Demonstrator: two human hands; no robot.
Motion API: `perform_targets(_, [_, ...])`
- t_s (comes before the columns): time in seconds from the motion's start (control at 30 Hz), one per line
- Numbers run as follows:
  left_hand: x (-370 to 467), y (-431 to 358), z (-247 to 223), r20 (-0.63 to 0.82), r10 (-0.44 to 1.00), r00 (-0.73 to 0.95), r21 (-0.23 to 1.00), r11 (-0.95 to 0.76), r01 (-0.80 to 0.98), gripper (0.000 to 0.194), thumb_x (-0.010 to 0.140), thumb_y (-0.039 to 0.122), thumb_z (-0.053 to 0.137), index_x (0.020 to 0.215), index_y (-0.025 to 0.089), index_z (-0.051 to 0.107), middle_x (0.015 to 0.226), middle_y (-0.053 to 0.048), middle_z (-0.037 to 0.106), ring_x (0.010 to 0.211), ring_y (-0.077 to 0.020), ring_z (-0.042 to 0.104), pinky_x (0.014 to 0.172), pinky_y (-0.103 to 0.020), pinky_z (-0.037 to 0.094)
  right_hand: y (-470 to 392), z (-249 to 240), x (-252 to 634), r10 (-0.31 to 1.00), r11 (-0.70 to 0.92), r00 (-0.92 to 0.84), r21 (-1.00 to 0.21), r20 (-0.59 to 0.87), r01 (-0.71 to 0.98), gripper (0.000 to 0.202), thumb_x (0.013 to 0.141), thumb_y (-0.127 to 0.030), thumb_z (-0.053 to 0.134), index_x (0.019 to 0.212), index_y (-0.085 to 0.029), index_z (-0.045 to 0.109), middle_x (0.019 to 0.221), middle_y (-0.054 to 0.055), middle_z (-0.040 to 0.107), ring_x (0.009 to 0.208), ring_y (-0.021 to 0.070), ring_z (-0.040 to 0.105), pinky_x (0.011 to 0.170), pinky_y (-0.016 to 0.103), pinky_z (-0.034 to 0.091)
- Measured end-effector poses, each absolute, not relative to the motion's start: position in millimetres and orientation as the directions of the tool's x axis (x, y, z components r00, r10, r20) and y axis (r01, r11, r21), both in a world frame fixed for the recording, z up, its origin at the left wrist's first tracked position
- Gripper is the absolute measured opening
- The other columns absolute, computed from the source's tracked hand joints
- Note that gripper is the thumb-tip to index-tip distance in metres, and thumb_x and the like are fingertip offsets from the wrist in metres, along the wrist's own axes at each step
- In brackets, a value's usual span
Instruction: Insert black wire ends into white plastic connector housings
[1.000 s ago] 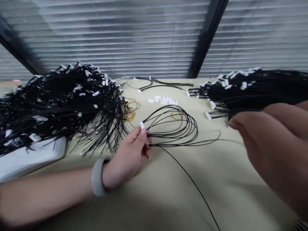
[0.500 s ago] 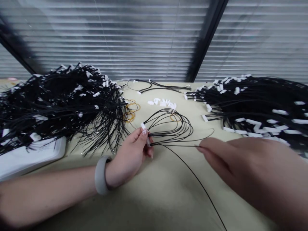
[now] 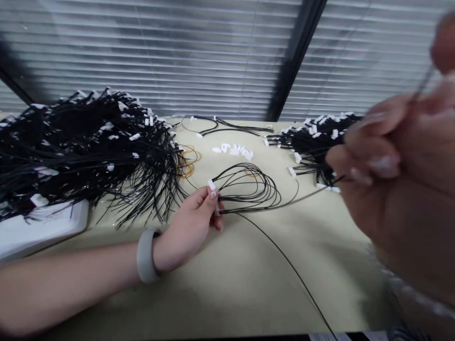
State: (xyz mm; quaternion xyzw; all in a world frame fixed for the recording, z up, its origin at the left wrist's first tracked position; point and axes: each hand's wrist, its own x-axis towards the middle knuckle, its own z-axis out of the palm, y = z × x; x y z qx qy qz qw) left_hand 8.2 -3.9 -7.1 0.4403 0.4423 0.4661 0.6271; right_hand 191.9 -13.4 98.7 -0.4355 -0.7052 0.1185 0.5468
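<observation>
Black wire bundle (image 3: pixel 227 199): sits between hands, pinched at white connector (image 3: pixel 212 185) in closed left hand (image 3: pixel 183 232). Has several loops formed. Feeds one strand (image 3: pixel 306 196) into curled, blurred right hand (image 3: pixel 405 175); leaves long wire (image 3: pixel 302 282) unlooped nearer than both. Can't tell how much remains.

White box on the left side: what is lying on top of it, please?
Black wires lie over the far edge of the white box. What they cover there, I cannot see.
</observation>
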Motion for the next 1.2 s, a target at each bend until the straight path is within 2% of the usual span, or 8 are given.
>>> perform_targets(0.1, [7.0,-5.4,-9.2,-0.111,0.975,0.191,0.971,0.148,-0.188,0.022,0.087,0.035,0.045,0.074,0.017,0.046,0.066,0.003,0.049,0.05,-0.0062,0.046,0.048,-0.019,0.039,-11.3,96.3,182.3,0.828,0.551,-0.041,-0.798,0.559,0.243,0.033,0.087,-0.018,0.045,0.119,-0.025,0.045,0.076,-0.002,0.055,0.062,0.0071,0.055,0.047,0.018,0.039])
perform_targets(0.2, [5.3,-7.3,-12.4,-0.063,0.969,0.238,0.974,0.111,-0.195,0.023,0.087,0.036,0.046,0.076,0.017,0.048,0.067,0.003,0.049,0.05,-0.0066,0.046,0.047,-0.019,0.04,-12.1,81.3,174.4,0.838,0.544,-0.243,-0.712,0.489,0.444,0.007,0.083,-0.021,0.052,0.081,-0.018,0.058,0.061,-0.004,0.055,0.054,0.005,0.049,0.046,0.016,0.037])
perform_targets(0.27, [4.6,-8.6,-13.3,-0.048,0.965,0.259,0.976,0.101,-0.193,0.022,0.086,0.036,0.046,0.076,0.017,0.049,0.067,0.003,0.049,0.05,-0.0069,0.046,0.047,-0.019,0.041,-12.1,70.2,172.2,0.84,0.542,-0.345,-0.619,0.418,0.569,0.013,0.081,-0.021,0.054,0.069,-0.017,0.058,0.06,-0.004,0.057,0.054,0.0047,0.048,0.048,0.016,0.036])
perform_targets(0.4, [4.6,-10.9,-10.5,-0.028,0.961,0.276,0.983,0.076,-0.164,0.024,0.086,0.037,0.046,0.074,0.017,0.049,0.068,0.003,0.048,0.051,-0.0072,0.048,0.048,-0.02,0.042,-9.9,56.9,175.4,0.833,0.553,-0.454,-0.522,0.317,0.649,0.018,0.083,-0.016,0.049,0.069,-0.018,0.06,0.063,-0.005,0.058,0.057,0.0047,0.048,0.054,0.016,0.037])
perform_targets(0.53, [5.1,-12.4,-5.5,-0.03,0.961,0.277,0.991,0.065,-0.121,0.024,0.087,0.037,0.044,0.074,0.017,0.049,0.068,0.002,0.048,0.051,-0.0073,0.048,0.048,-0.02,0.042,-7.4,52.1,181.2,0.844,0.533,-0.47,-0.509,0.258,0.676,0.017,0.084,-0.018,0.046,0.081,-0.02,0.063,0.058,-0.005,0.056,0.048,0.0053,0.042,0.046,0.017,0.032])
perform_targets(1.0, [5.2,-13.9,-4.8,-0.009,0.956,0.295,0.998,0.029,-0.063,0.024,0.088,0.033,0.042,0.072,0.017,0.048,0.068,0.002,0.048,0.053,-0.0077,0.048,0.049,-0.019,0.043,-6.0,51.4,181.6,0.791,0.607,-0.563,-0.41,0.238,0.68,0.023,0.081,-0.013,0.047,0.058,-0.016,0.049,0.049,-0.006,0.039,0.047,0.0041,0.031,0.046,0.017,0.026])
perform_targets(1.1, [5.2,-14.3,-4.7,-0.014,0.955,0.295,0.997,0.036,-0.071,0.023,0.087,0.035,0.043,0.073,0.017,0.049,0.069,0.002,0.048,0.053,-0.0083,0.048,0.049,-0.02,0.044,-5.4,51.1,180.9,0.81,0.583,-0.537,-0.431,0.237,0.688,0.024,0.082,-0.013,0.046,0.058,-0.016,0.048,0.05,-0.006,0.043,0.046,0.0042,0.033,0.046,0.017,0.028])
perform_targets(1.2, [5.7,-14.3,-4.1,-0.012,0.956,0.293,0.997,0.032,-0.064,0.022,0.087,0.034,0.044,0.073,0.017,0.05,0.069,0.002,0.048,0.052,-0.0083,0.048,0.048,-0.02,0.044,-5.3,48.7,181.6,0.8,0.598,-0.537,-0.426,0.267,0.679,0.019,0.082,-0.013,0.045,0.067,-0.017,0.056,0.056,-0.005,0.053,0.049,0.0045,0.04,0.049,0.017,0.032])
